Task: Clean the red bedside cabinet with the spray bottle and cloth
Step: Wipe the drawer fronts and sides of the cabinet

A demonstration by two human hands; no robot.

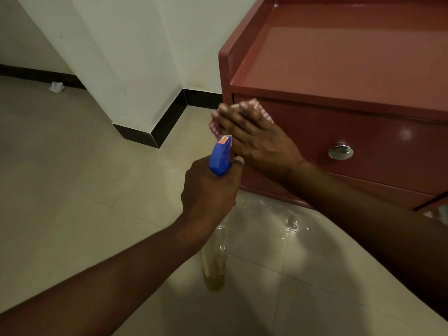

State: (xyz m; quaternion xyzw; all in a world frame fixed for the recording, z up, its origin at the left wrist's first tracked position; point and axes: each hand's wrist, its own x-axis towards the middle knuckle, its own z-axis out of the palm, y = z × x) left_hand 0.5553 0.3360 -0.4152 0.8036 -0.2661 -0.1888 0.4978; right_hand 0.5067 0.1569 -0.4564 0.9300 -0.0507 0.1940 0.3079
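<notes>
Up front, right hand (pixel 257 139) flat, fingers extended and together, palm pressing red-and-white checked cloth (pixel 254 106) against upper left corner of glossy red bedside cabinet (pixel 339 69) drawer front. Left hand (pixel 209 190) fist-closed around neck of clear spray bottle with blue trigger head (pixel 221 157), bottle hanging upright just below-left of cloth, arm extended.

The red bedside cabinet (pixel 339 76) stands on the tiled floor (pixel 72 190), right of the white wall corner (pixel 135 69); a crumpled white scrap (pixel 56 87) lies far left.
</notes>
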